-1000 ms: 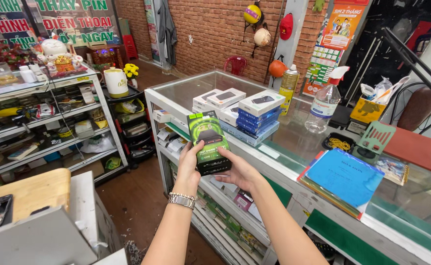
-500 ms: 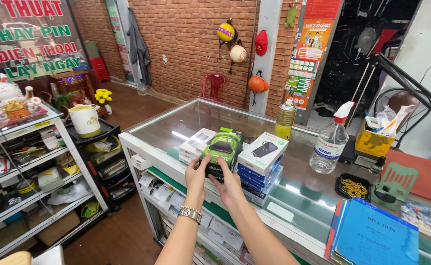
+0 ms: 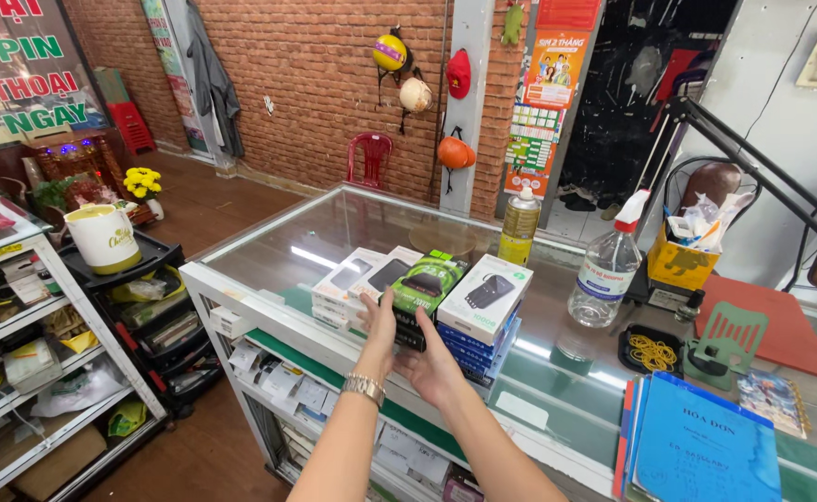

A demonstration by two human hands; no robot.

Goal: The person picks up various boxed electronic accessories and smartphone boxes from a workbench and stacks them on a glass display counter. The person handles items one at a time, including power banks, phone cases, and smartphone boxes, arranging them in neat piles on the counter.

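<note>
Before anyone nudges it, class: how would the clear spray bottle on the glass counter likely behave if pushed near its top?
The spray bottle stands tall and narrow, so it would probably tip rather than slide. The glass counter looks smooth, so a low push might make it glide. It seems mostly full, hence fairly heavy.

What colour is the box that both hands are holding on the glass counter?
Green and black, the box shows best in the head view, held between the left hand and right hand.

Green and black box held by left hand and right hand, set between white boxes and blue box stack on glass counter.
</note>
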